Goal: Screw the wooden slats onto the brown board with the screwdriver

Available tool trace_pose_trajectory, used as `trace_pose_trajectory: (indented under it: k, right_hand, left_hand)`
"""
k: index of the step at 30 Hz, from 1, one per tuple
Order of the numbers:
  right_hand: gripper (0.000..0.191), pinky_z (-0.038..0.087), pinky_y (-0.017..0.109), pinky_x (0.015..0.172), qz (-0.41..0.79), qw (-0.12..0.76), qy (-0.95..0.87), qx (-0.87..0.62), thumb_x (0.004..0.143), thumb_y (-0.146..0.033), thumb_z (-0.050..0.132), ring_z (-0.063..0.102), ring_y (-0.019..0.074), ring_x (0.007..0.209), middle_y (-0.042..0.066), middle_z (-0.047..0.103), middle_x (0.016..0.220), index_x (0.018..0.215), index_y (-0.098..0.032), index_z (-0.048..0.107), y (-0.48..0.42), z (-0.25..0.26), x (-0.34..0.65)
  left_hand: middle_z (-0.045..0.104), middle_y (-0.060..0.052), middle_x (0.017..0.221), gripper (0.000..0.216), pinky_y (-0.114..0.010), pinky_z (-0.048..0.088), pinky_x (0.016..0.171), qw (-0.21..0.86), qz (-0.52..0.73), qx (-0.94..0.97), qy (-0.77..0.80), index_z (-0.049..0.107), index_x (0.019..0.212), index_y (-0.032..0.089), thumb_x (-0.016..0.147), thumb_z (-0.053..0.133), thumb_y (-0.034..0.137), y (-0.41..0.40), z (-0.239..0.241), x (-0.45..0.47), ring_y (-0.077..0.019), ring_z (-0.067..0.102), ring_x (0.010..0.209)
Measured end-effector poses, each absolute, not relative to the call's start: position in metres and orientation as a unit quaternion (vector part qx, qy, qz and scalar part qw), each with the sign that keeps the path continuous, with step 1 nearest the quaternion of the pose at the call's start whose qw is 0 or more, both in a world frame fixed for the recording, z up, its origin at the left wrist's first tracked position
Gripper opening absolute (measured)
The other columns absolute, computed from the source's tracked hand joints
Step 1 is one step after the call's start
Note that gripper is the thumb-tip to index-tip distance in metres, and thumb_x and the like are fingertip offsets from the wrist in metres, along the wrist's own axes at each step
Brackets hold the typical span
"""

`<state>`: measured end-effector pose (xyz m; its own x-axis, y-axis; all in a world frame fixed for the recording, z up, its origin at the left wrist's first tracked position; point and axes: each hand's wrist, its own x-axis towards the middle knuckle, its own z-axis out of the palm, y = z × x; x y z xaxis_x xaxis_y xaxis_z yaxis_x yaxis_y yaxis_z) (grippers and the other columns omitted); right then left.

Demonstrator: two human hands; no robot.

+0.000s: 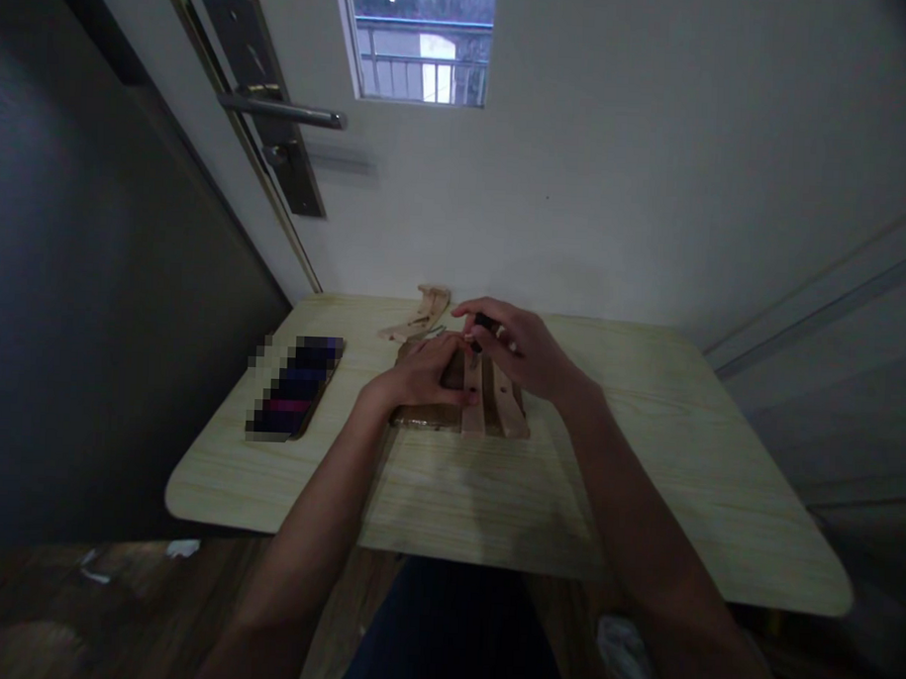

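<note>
My left hand (424,371) lies flat over a brown, shiny-surfaced board (430,416), its thumb stretched out onto a pale strip (473,419) with dark holes or spots. My right hand (531,350) is closed around a small tool with a dark handle (486,323), pointing down near the upper end of that strip. The tool's tip is too small and dim to make out. Beside the first strip, a second pale strip (508,406) rests on the board, slightly slanted. Behind my left hand, a bent pale piece with holes (430,304) lies on the table.
A phone (299,386), partly blurred out, lies at the left of the pale wood-grain table (679,437). Behind the table stands a white door (615,167) with a metal handle (283,108) and a small window (424,51). My legs are under the table's front edge.
</note>
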<state>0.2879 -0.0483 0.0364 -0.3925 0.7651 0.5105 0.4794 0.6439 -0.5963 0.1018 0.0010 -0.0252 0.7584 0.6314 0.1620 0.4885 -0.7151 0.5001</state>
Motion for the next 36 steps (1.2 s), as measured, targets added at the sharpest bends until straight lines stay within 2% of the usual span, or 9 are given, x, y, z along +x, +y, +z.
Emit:
trace_pose_trajectory:
  k: [3,8,17,20,23,28,31,33,36]
  right_hand:
    - [0.032,0.047,0.023,0.063,0.167,0.404,-0.808,-0.396,0.094,-0.037,0.051,0.062,0.0109,0.069,0.004,0.071,0.094,0.118,-0.018,0.06,-0.047,0.034,0.29]
    - [0.03,0.044,0.023,0.061,0.085,0.415,-0.784,-0.455,0.086,-0.045,0.063,0.058,0.0098,0.056,-0.003,0.066,0.069,0.103,-0.02,0.064,-0.045,0.027,0.282]
    - [0.04,0.034,0.025,0.053,0.0,0.434,-0.72,-0.541,0.081,-0.061,0.061,0.049,0.0115,0.054,-0.002,0.06,0.065,0.078,-0.023,0.049,-0.053,0.023,0.266]
    - [0.038,0.034,0.025,0.053,-0.001,0.424,-0.723,-0.546,0.083,-0.059,0.06,0.05,0.0122,0.056,-0.001,0.062,0.07,0.085,-0.023,0.051,-0.051,0.023,0.264]
    - [0.036,0.038,0.026,0.057,0.003,0.398,-0.74,-0.542,0.089,-0.053,0.056,0.054,0.0137,0.061,0.001,0.065,0.082,0.107,-0.022,0.055,-0.049,0.023,0.267]
    - [0.036,0.047,0.03,0.074,0.03,0.364,-0.79,-0.493,0.097,-0.044,0.041,0.06,0.0187,0.088,0.008,0.063,0.107,0.118,-0.021,0.059,-0.052,0.029,0.274]
    - [0.038,0.048,0.034,0.088,0.061,0.372,-0.816,-0.438,0.1,-0.034,0.028,0.059,0.0201,0.104,0.011,0.059,0.119,0.125,-0.021,0.053,-0.055,0.034,0.279]
    - [0.038,0.047,0.035,0.09,0.093,0.373,-0.829,-0.405,0.1,-0.032,0.025,0.06,0.0193,0.102,0.01,0.062,0.115,0.128,-0.02,0.049,-0.056,0.036,0.282]
    - [0.034,0.047,0.031,0.076,0.133,0.36,-0.829,-0.407,0.1,-0.033,0.031,0.062,0.0163,0.079,0.007,0.067,0.096,0.127,-0.017,0.045,-0.054,0.039,0.285]
  left_hand:
    - [0.05,-0.015,0.134,0.076,-0.054,0.033,0.107,0.222,0.158,0.912,0.306,0.046,0.127,0.02,0.07,0.065,0.067,0.001,-0.025,0.102,-0.0368,0.044,0.128]
    - [0.045,-0.014,0.14,0.085,-0.052,0.03,0.111,0.224,0.157,0.909,0.316,0.036,0.139,0.021,0.071,0.065,0.063,-0.001,-0.024,0.102,-0.0358,0.039,0.133]
    - [0.052,-0.014,0.13,0.083,-0.053,0.034,0.107,0.225,0.159,0.907,0.32,0.039,0.135,0.019,0.07,0.064,0.064,-0.001,-0.025,0.1,-0.0367,0.046,0.125]
    - [0.05,-0.014,0.133,0.083,-0.051,0.035,0.107,0.224,0.166,0.91,0.305,0.038,0.135,0.017,0.072,0.064,0.064,-0.001,-0.024,0.1,-0.0357,0.046,0.126]
    - [0.052,-0.013,0.131,0.074,-0.049,0.038,0.104,0.22,0.169,0.914,0.295,0.044,0.128,0.018,0.072,0.065,0.063,0.0,-0.024,0.101,-0.0338,0.048,0.122]
    - [0.052,-0.013,0.13,0.071,-0.052,0.036,0.105,0.214,0.168,0.913,0.305,0.048,0.122,0.02,0.07,0.067,0.065,0.001,-0.026,0.101,-0.0349,0.047,0.124]
    - [0.052,-0.011,0.132,0.071,-0.052,0.034,0.107,0.221,0.168,0.91,0.308,0.048,0.123,0.022,0.069,0.068,0.064,0.0,-0.025,0.101,-0.0351,0.045,0.126]
    - [0.052,-0.011,0.131,0.072,-0.052,0.033,0.108,0.227,0.165,0.908,0.31,0.048,0.124,0.022,0.069,0.068,0.064,0.0,-0.024,0.101,-0.0353,0.045,0.126]
    - [0.052,-0.012,0.13,0.072,-0.053,0.034,0.107,0.231,0.163,0.908,0.31,0.048,0.124,0.021,0.069,0.067,0.064,-0.001,-0.023,0.101,-0.0355,0.046,0.125]
